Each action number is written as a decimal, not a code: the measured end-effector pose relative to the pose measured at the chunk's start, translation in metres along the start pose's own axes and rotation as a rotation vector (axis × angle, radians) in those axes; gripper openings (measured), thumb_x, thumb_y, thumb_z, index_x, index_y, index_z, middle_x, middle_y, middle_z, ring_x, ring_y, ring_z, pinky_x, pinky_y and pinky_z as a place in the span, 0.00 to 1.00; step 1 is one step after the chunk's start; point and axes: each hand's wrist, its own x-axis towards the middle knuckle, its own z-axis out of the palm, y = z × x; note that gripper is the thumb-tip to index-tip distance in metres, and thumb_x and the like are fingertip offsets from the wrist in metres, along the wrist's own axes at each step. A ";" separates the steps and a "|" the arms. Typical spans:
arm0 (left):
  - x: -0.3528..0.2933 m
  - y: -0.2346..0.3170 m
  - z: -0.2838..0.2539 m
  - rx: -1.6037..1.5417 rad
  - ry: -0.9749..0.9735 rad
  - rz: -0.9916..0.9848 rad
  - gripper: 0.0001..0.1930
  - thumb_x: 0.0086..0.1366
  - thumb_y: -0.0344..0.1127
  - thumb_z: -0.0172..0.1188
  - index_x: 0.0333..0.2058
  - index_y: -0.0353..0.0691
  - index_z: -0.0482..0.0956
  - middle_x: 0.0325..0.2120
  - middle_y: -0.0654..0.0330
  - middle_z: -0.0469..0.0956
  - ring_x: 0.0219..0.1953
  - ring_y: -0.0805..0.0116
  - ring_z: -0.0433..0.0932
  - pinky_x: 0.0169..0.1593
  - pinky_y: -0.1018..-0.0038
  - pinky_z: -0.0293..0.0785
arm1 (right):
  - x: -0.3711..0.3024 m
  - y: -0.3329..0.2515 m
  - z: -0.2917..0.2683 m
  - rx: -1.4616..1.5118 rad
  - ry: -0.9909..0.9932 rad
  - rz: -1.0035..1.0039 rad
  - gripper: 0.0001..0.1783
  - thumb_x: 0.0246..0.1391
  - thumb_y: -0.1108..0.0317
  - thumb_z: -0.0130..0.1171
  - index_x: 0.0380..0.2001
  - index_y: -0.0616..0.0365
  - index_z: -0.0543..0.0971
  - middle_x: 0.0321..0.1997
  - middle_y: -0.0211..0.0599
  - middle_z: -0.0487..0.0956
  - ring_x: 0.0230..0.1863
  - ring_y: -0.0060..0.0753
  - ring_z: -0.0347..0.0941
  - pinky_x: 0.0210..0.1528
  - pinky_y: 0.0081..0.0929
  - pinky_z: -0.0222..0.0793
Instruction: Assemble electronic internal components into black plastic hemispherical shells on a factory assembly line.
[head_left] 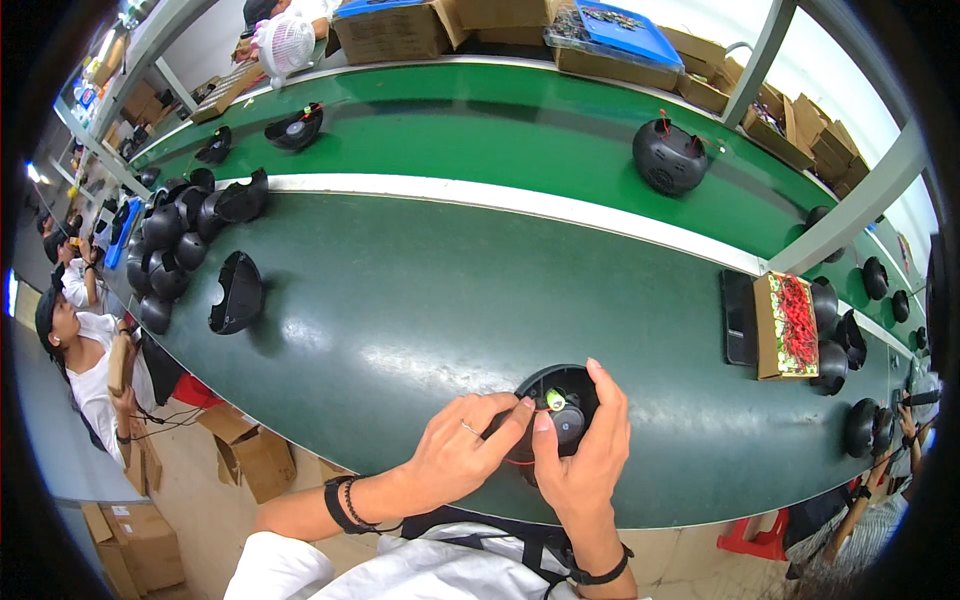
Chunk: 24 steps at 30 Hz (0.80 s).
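A black, rounded plastic shell (556, 376) rests near the front edge of the green bench, its hollow side up. Inside it are a round dark disc (568, 424) and a small yellow-green part (555, 400) with a red wire beside it. My right hand (588, 460) grips the shell, fingers along its right outer wall and thumb over the inside by the yellow-green part. The fingers of my left hand (462, 440) are pinched together at the shell's left rim, close to the red wire. What lies between those fingertips is too small to make out.
A half shell (237, 293) lies left, before a pile of black shells (165, 245). To the right stands a box of red-wired parts (795, 325) beside a black tray (739, 318). Beyond a white rail (480, 205), a green belt (480, 120) carries more shells. People sit on both sides.
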 end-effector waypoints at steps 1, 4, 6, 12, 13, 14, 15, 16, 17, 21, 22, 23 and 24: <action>0.000 0.000 0.000 -0.004 0.000 0.003 0.21 0.50 0.23 0.70 0.46 0.36 0.86 0.41 0.57 0.81 0.35 0.63 0.80 0.37 0.70 0.79 | 0.001 0.000 0.001 0.014 0.014 0.003 0.40 0.49 0.61 0.71 0.65 0.62 0.71 0.59 0.53 0.77 0.57 0.53 0.76 0.56 0.45 0.68; -0.001 -0.005 0.000 -0.015 0.012 0.018 0.16 0.53 0.23 0.71 0.44 0.36 0.87 0.43 0.57 0.81 0.36 0.63 0.80 0.39 0.70 0.79 | 0.002 0.002 0.000 0.045 0.038 0.030 0.39 0.49 0.61 0.72 0.64 0.61 0.72 0.58 0.51 0.78 0.57 0.52 0.77 0.56 0.44 0.68; -0.005 -0.014 0.006 -0.300 0.006 -0.100 0.20 0.62 0.25 0.69 0.54 0.37 0.82 0.52 0.55 0.77 0.47 0.64 0.80 0.48 0.69 0.79 | 0.002 0.004 -0.001 0.063 0.048 0.052 0.39 0.48 0.61 0.72 0.64 0.61 0.73 0.58 0.50 0.78 0.57 0.51 0.77 0.56 0.44 0.68; 0.036 -0.041 0.015 -1.380 -0.578 -0.338 0.40 0.73 0.30 0.61 0.76 0.37 0.49 0.74 0.53 0.56 0.76 0.61 0.57 0.77 0.63 0.55 | 0.005 0.009 -0.005 0.188 -0.020 0.084 0.41 0.46 0.61 0.73 0.64 0.61 0.73 0.58 0.51 0.78 0.57 0.52 0.76 0.58 0.45 0.68; 0.040 -0.041 0.018 -1.486 -0.592 -0.359 0.39 0.74 0.31 0.61 0.76 0.34 0.50 0.75 0.52 0.54 0.78 0.60 0.53 0.79 0.61 0.48 | 0.004 0.013 -0.004 0.108 0.003 0.001 0.42 0.45 0.61 0.73 0.64 0.62 0.72 0.60 0.53 0.76 0.60 0.54 0.73 0.60 0.47 0.66; 0.039 -0.046 0.022 -1.483 -0.594 -0.358 0.39 0.74 0.31 0.61 0.76 0.34 0.50 0.75 0.52 0.54 0.78 0.60 0.53 0.79 0.61 0.48 | 0.004 0.014 -0.004 0.027 0.027 -0.082 0.44 0.43 0.60 0.73 0.65 0.62 0.71 0.62 0.54 0.74 0.62 0.56 0.71 0.62 0.49 0.64; 0.037 -0.052 0.027 -1.503 -0.572 -0.325 0.38 0.74 0.31 0.61 0.76 0.35 0.52 0.76 0.52 0.55 0.78 0.59 0.52 0.79 0.61 0.48 | 0.003 0.012 -0.004 0.029 0.030 -0.081 0.44 0.43 0.60 0.73 0.65 0.62 0.71 0.62 0.54 0.74 0.62 0.56 0.71 0.62 0.49 0.64; 0.037 -0.055 0.031 -1.528 -0.556 -0.289 0.37 0.74 0.30 0.61 0.76 0.36 0.54 0.76 0.51 0.55 0.79 0.58 0.52 0.80 0.62 0.49 | 0.003 0.007 -0.004 0.023 0.019 -0.094 0.46 0.42 0.60 0.74 0.66 0.63 0.70 0.64 0.56 0.72 0.64 0.58 0.68 0.64 0.52 0.62; 0.035 -0.057 0.031 -1.545 -0.547 -0.301 0.35 0.74 0.28 0.60 0.75 0.36 0.56 0.77 0.52 0.54 0.79 0.58 0.50 0.80 0.61 0.47 | 0.002 0.003 -0.005 0.016 0.007 -0.107 0.48 0.40 0.59 0.74 0.67 0.63 0.69 0.66 0.57 0.69 0.66 0.60 0.65 0.66 0.54 0.60; 0.036 -0.052 0.027 -1.523 -0.510 -0.296 0.35 0.73 0.25 0.60 0.75 0.34 0.56 0.75 0.51 0.57 0.79 0.59 0.52 0.80 0.62 0.49 | 0.001 0.006 -0.002 0.024 -0.005 -0.075 0.51 0.39 0.58 0.74 0.68 0.62 0.68 0.65 0.56 0.66 0.66 0.60 0.62 0.66 0.56 0.58; 0.037 -0.052 0.027 -1.522 -0.513 -0.295 0.35 0.73 0.25 0.60 0.75 0.34 0.56 0.75 0.51 0.57 0.79 0.59 0.52 0.80 0.62 0.49 | 0.001 0.007 -0.001 0.024 -0.003 -0.074 0.51 0.39 0.58 0.74 0.68 0.62 0.68 0.65 0.56 0.66 0.66 0.60 0.62 0.66 0.56 0.58; 0.038 -0.051 0.028 -1.521 -0.509 -0.296 0.35 0.73 0.25 0.60 0.75 0.33 0.56 0.75 0.51 0.57 0.78 0.59 0.52 0.80 0.62 0.49 | 0.000 0.009 -0.002 0.024 -0.001 -0.072 0.51 0.40 0.57 0.74 0.69 0.61 0.68 0.65 0.56 0.66 0.66 0.60 0.62 0.66 0.57 0.58; 0.039 -0.051 0.028 -1.520 -0.505 -0.297 0.35 0.73 0.25 0.60 0.75 0.32 0.57 0.75 0.50 0.58 0.78 0.59 0.53 0.79 0.62 0.50 | 0.000 0.010 -0.002 0.024 0.001 -0.071 0.51 0.40 0.57 0.74 0.69 0.60 0.68 0.65 0.56 0.66 0.66 0.60 0.62 0.66 0.57 0.58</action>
